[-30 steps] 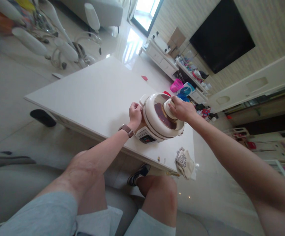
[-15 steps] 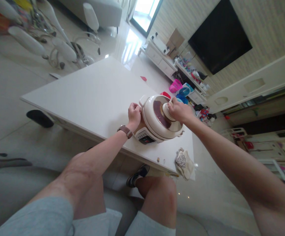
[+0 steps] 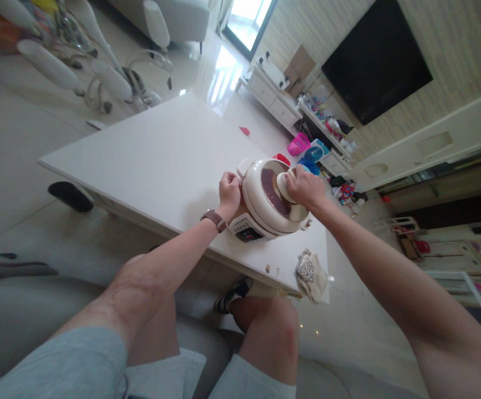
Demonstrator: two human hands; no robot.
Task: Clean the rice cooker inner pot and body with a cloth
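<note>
A cream electric cooker point(image 3: 263, 213) with a dark control panel stands near the front edge of the white table point(image 3: 153, 149). Its glass lid point(image 3: 272, 191) sits on top, with a brownish red area visible through it. My right hand point(image 3: 306, 187) is closed round the lid's cream knob point(image 3: 284, 187). At the cooker's left side, my left hand point(image 3: 229, 192) has its fingers curled against the side handle; what they grip is partly hidden. A patterned beige cloth point(image 3: 311, 276) lies at the table's right end.
Two tiny objects lie by the table's front edge, near the cloth. Beyond the table are a red container point(image 3: 281, 159), a pink basket point(image 3: 298, 144) and a white cabinet point(image 3: 271, 102). White chair parts point(image 3: 49, 65) stand at the upper left.
The whole view has shifted slightly. Both hands keep their places at the cooker, and the left fingers look a little more curled in.
</note>
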